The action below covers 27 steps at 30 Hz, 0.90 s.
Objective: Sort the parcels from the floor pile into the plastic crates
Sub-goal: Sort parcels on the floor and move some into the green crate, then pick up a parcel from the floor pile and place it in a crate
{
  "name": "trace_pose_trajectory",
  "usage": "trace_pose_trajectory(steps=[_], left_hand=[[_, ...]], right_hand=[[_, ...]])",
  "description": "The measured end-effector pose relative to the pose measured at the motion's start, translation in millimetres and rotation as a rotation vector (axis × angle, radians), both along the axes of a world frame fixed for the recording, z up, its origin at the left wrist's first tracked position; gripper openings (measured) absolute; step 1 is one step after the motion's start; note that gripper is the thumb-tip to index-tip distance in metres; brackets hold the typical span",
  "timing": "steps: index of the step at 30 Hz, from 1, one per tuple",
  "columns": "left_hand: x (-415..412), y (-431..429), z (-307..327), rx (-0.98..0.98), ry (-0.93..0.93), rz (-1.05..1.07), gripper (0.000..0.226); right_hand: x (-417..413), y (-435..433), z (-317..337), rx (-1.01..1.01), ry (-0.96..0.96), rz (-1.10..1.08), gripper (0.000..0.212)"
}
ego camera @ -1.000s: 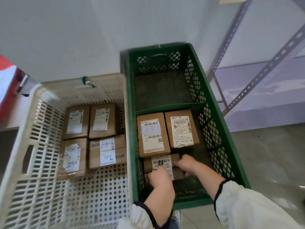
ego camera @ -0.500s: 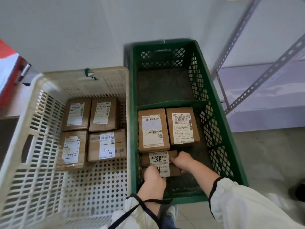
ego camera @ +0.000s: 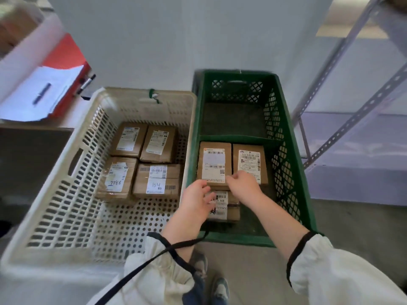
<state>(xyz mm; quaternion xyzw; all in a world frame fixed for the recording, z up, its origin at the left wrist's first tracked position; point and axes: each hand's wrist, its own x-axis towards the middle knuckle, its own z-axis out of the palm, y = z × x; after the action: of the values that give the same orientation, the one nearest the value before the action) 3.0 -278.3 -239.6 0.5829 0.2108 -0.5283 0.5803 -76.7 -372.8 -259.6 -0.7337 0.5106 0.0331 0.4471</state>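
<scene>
Both bare hands reach into the near compartment of the green crate (ego camera: 240, 239) at centre right of the frame. The small parcel (ego camera: 228, 209) lies flat on the crate floor there, label up, just below the two larger parcels (ego camera: 214, 164) that sit side by side against the divider.

The left grip (ego camera: 195, 195) has its fingers loosely bent over the parcel's left end and closes on nothing. The right grip (ego camera: 243, 183) is likewise released, its fingers curled slackly and pointing left over the near edge of the larger pair. I cannot tell whether either one touches cardboard.

The small parcel lies directly under the left fingertips and just toward the lower frame from the right ones, so the left is nearer. Its long axis seems to run left to right, though the left hand hides one end.

This parcel looks set down, so the next reach is probably away from the crate. The cream crate (ego camera: 66, 194) at left holds four parcels (ego camera: 154, 175). The floor pile is out of view.
</scene>
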Motion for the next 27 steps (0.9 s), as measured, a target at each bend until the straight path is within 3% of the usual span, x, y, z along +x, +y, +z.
trace_pose_trajectory(steps=[3,7,11,17,23,27], left_hand=[[18.0,31.5,37.1,-0.023,-0.357,-0.139,0.033],[40.2,114.0,80.4,0.042,-0.84,-0.158,0.027],[61.4,216.6,103.8,0.275,-1.108,-0.123,0.025],[66.3,406.0,109.7,0.636,-1.114,0.142,0.032],[17.5,633.2,110.3,0.914,-0.974,0.353,0.033],[-46.4,775.8,107.2,1.06,-0.824,0.541,0.033]], right_hand=[[17.3,17.2,50.3,-0.107,-0.092,0.148,0.026],[52.8,70.5,106.4,-0.162,-0.219,0.323,0.025],[97.0,147.6,132.7,-0.18,-0.272,0.566,0.032],[149.1,325.2,158.5,-0.169,-0.26,0.97,0.041],[161.0,556.7,170.2,-0.091,-0.347,1.329,0.032],[140.6,714.1,155.4,-0.021,-0.285,1.603,0.031]])
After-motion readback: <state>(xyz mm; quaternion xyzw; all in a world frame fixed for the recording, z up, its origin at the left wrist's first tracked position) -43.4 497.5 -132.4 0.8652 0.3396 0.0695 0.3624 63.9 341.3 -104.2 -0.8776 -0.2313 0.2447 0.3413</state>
